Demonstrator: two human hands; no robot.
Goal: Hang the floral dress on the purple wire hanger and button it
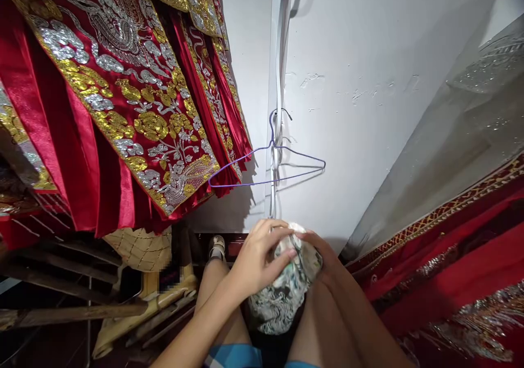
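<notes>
A bunched piece of white and dark green patterned cloth [278,308] is between my two hands, low in the head view, above my knees. My left hand [262,253] grips its upper left side, thumb and fingers curled over the folds. My right hand [321,253] holds the upper right side, with its fingers partly hidden behind the fabric. Just beyond my hands, a bare purple wire hanger [249,184] hangs from a white cord or strip [280,73] against the wall.
Red pleated garments [151,111] with gold and silver embroidery hang on the left. More red embroidered fabric [450,259] lies to the right beside clear plastic sheeting [434,122]. A bamboo chair or rack [143,308] stands low on the left. The white wall [347,46] is straight ahead.
</notes>
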